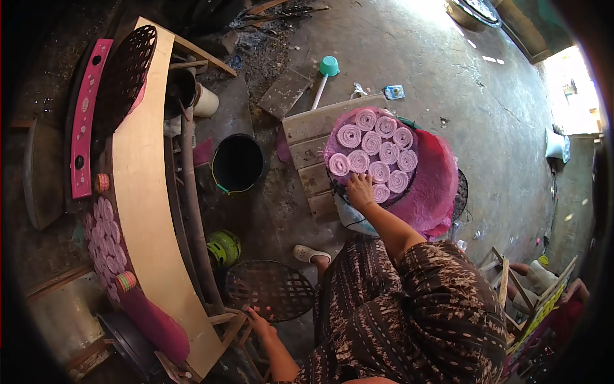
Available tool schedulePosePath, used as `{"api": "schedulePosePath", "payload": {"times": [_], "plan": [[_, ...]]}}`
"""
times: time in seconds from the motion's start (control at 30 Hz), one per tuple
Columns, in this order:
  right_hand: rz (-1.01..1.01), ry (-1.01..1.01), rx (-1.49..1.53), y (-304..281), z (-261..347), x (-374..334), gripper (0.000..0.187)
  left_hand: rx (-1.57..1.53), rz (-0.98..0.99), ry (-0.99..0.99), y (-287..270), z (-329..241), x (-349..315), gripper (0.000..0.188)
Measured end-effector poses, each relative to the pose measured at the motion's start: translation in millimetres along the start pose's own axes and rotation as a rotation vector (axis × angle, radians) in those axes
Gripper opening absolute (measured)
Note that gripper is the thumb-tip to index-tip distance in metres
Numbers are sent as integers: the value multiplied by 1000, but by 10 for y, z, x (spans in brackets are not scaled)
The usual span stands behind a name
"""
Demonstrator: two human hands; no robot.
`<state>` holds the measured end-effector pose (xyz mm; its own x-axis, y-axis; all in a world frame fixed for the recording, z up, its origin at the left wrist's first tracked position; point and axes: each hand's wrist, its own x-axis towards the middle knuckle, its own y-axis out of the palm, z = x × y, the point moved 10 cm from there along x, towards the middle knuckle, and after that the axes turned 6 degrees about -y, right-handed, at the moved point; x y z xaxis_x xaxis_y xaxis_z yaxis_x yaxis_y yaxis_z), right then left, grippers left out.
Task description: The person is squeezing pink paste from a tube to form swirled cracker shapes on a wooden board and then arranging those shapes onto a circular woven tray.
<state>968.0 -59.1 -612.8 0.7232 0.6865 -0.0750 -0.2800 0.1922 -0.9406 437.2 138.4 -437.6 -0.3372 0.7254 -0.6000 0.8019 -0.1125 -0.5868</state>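
My right hand (361,190) reaches over the near left edge of a round tray (328,148) of pale pink coiled, noodle-like rolls (389,152). Its fingers are bent downward and close together among the nearest rolls; whatever is under them is hidden. Low on the left, my left hand (259,325) is beside the wooden bench frame and the rim of a dark round woven tray (268,289). Its fingers look parted, with nothing visible in them. Pink-red cloth or plastic (430,185) is bunched beside the roll tray, which rests over a slatted wooden stand (313,148).
A long pale wooden bench (146,211) curves down the left, with more pink rolls (105,237) beyond it. Between bench and stand sit a black bucket (238,163) and a green gas cylinder (224,248). A teal dipper (329,66) lies behind the stand. Another person (540,275) is at the right.
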Motion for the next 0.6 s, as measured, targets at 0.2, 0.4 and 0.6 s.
{"api": "schedulePosePath", "payload": {"times": [0.2,0.4,0.6], "plan": [[21,119,26,60,-94,-54,23,-81,29,-142,-426,687,487,38],[99,-62,-176,143,230,95,23,-199,-31,-204,-752,1044,815,37],[138,-74,-123,78,311,118,22,-249,-20,-199,-802,1116,816,36]]}}
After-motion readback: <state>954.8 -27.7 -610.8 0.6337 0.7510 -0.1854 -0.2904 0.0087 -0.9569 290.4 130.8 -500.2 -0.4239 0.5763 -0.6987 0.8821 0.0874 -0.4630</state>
